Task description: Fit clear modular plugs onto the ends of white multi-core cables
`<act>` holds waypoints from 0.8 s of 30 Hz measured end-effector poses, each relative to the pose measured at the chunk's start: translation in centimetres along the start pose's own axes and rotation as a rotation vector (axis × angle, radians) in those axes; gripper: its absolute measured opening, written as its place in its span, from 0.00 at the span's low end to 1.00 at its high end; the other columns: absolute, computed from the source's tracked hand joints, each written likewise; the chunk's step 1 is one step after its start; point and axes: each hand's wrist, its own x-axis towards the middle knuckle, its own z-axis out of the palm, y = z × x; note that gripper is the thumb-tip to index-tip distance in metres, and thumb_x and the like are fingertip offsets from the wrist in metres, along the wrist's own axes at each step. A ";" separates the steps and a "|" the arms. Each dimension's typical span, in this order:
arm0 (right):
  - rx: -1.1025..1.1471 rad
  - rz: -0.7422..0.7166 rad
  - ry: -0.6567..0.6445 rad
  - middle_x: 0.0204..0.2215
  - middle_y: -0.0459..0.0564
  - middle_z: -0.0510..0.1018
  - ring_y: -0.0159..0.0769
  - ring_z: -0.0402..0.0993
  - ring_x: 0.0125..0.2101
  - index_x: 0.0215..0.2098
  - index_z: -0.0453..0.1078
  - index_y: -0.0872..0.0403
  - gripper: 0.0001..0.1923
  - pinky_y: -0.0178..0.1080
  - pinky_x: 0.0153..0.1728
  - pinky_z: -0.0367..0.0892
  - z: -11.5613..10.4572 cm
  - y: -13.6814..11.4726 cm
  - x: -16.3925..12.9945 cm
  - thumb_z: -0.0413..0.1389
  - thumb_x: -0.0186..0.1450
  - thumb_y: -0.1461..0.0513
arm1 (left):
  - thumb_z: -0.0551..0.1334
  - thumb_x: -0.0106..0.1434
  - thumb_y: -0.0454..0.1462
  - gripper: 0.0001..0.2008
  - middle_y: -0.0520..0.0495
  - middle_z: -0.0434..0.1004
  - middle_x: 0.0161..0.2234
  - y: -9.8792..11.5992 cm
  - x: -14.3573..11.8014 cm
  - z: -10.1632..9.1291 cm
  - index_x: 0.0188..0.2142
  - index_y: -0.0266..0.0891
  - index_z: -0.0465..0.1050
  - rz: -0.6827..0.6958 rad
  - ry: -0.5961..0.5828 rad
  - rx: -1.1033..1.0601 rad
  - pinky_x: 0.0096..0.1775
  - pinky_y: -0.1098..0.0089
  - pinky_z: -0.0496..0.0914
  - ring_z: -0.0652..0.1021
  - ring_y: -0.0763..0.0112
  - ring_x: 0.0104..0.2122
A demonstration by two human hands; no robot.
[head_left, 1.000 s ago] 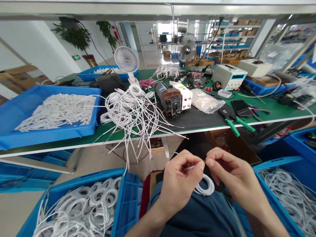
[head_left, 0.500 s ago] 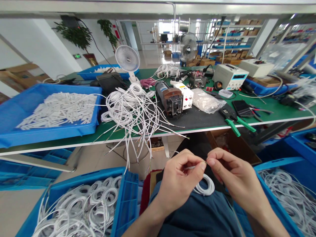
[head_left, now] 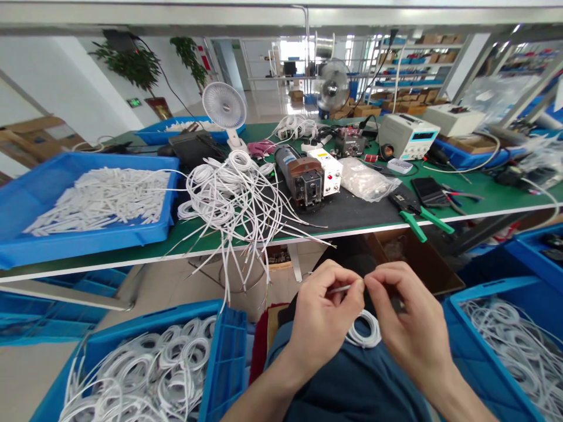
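Fingers of the left hand [head_left: 319, 316] pinch a white cable [head_left: 339, 289]; on the right hand [head_left: 411, 328], thumb and forefinger are drawn together just beside them, though whether they grip anything is too small to tell. Beyond stretches the green workbench [head_left: 510, 196], bearing a blue tray [head_left: 132, 236] and a tangle of white cables [head_left: 215, 193]. Nearer is the person's blue clothing [head_left: 352, 384]; over it, just below the hands, shows a white coil [head_left: 375, 334].

Thin white cable [head_left: 373, 335], wound in a round coil, end pinched in the hands [head_left: 323, 319]
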 end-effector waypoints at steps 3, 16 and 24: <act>-0.178 -0.103 0.178 0.41 0.51 0.81 0.40 0.79 0.38 0.42 0.76 0.50 0.01 0.39 0.37 0.70 0.3 0.5 0.1 0.62 0.73 0.61 | 0.66 0.72 0.33 0.06 0.49 0.75 0.33 -0.1 1.0 1.0 0.36 0.38 0.79 0.065 0.009 0.071 0.30 0.71 0.63 0.71 0.73 0.29; 0.198 0.451 0.214 0.40 0.52 0.75 0.39 0.69 0.39 0.40 0.75 0.52 0.12 0.36 0.34 0.67 -3.9 7.0 3.4 0.66 0.72 0.52 | 0.66 0.73 0.37 0.08 0.49 0.77 0.35 -4.1 8.7 7.8 0.37 0.37 0.79 -0.028 -0.336 -0.084 0.32 0.73 0.65 0.73 0.72 0.32; 0.360 0.595 0.096 0.24 0.43 0.71 0.34 0.67 0.25 0.42 0.76 0.53 0.16 0.38 0.28 0.66 -6.4 10.6 4.2 0.59 0.78 0.50 | 0.66 0.72 0.37 0.08 0.50 0.76 0.32 -5.3 11.8 11.2 0.36 0.35 0.80 -0.152 -0.473 -0.165 0.30 0.74 0.65 0.72 0.74 0.29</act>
